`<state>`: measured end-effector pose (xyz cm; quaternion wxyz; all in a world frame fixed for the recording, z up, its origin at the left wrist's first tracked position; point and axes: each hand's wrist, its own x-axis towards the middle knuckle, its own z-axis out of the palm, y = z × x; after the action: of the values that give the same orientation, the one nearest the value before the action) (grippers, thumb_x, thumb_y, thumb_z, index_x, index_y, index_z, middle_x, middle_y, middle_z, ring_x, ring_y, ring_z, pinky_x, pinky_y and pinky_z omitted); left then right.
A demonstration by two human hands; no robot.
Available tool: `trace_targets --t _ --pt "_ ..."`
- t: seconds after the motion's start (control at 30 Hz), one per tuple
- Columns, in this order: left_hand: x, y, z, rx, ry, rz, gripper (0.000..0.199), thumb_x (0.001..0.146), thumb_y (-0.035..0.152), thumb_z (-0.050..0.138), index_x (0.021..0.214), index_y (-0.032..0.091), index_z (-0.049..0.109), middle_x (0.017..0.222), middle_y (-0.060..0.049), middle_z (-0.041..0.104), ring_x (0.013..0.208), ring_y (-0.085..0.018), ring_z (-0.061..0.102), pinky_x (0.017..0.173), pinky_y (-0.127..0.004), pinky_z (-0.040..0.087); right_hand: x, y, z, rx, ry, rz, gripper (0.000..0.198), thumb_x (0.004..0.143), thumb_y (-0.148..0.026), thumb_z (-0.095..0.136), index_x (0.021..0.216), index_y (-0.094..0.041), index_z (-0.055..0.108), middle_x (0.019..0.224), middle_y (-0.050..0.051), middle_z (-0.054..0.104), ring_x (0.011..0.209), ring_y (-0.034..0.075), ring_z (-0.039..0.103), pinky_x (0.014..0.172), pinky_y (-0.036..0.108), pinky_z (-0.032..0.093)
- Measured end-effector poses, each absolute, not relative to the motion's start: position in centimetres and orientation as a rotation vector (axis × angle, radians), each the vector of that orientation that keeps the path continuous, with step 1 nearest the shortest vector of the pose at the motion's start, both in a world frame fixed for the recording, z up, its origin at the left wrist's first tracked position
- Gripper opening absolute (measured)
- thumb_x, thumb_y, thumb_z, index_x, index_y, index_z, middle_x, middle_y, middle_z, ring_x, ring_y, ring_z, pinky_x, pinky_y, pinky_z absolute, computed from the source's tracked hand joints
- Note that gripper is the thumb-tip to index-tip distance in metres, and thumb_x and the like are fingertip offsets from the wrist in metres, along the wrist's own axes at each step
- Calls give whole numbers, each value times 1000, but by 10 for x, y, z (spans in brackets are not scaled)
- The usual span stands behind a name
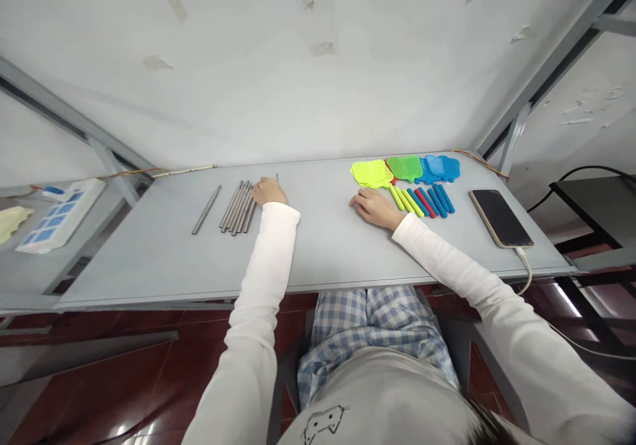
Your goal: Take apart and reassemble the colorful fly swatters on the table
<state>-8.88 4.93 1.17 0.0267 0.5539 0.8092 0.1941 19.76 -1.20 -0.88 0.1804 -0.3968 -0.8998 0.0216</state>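
Metal rods [237, 208] lying bunched on a gray table [322, 246], left hand [269, 192] covering their right edge, cannot tell whether its grip is pinching one, right hand [376, 208] resting, grip loosely spread, well right of the rods, colored tubes [426, 202] lying farther right

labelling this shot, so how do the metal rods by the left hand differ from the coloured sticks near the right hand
The metal rods are all grey, while the coloured sticks are yellow, blue and red. The metal rods look longer than the coloured sticks. Both lie roughly side by side on the grey tabletop.
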Motion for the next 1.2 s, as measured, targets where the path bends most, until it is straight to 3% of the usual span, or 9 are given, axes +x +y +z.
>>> trace_targets --t 0.17,0.3,0.37,0.47,0.6,0.77,0.97,1.2 --pt "-78 41 31 1623 2487 1010 31 96 27 36 120 13 50 109 -16 69 109 -28 63 98 -45 43 203 -13 3 -1159 -2586 -33 25 94 -17 38 104 -15 61 102 15 59 89 25 52 79 36 35" --pt "-50 35 35 1558 1884 1731 32 98 37 41 124 20 47 103 -7 70 100 -17 65 90 -30 48 217 -10 12 -1229 -2561 -78 22 92 -28 48 106 -14 58 104 15 59 93 28 53 80 38 37" --pt "-34 35 29 1370 1544 1899 34 96 40 45 125 21 47 100 -6 70 93 -14 67 80 -25 51 226 -8 12 -1304 -2548 -101 29 88 -38 56 104 -14 57 102 16 59 93 30 53 79 39 38" --pt "-15 37 14 1052 1243 1881 31 94 37 50 120 19 54 95 -6 70 85 -13 68 72 -22 52 239 -4 9 -1426 -2542 -128 30 83 -45 63 91 -16 60 96 16 61 89 30 55 77 39 38" --pt "-1 37 -5 680 1098 1656 21 95 28 51 107 13 61 101 -10 71 90 -12 69 84 -23 54 247 -1 5 -1516 -2569 -14 21 85 -39 61 82 -18 61 89 14 63 83 27 57 72 36 38" --pt "1 35 -10 522 1023 1577 19 96 22 47 103 10 61 108 -15 69 99 -15 69 100 -30 51 244 2 8 -1462 -2531 20 19 92 -35 54 90 -18 63 93 14 66 84 26 59 72 35 37" --pt "3 32 -8 399 950 1577 15 96 17 45 93 11 58 98 -13 70 102 -15 69 101 -28 51 237 1 14 -1491 -2450 -86 24 97 -29 45 101 -16 65 96 13 69 91 27 60 77 36 37" --pt "4 32 -6 321 896 1575 13 96 17 46 96 12 58 99 -11 70 107 -16 67 102 -29 50 234 -4 20 -1528 -2457 -206 25 97 -28 47 107 -14 65 100 13 67 97 26 58 79 34 35"
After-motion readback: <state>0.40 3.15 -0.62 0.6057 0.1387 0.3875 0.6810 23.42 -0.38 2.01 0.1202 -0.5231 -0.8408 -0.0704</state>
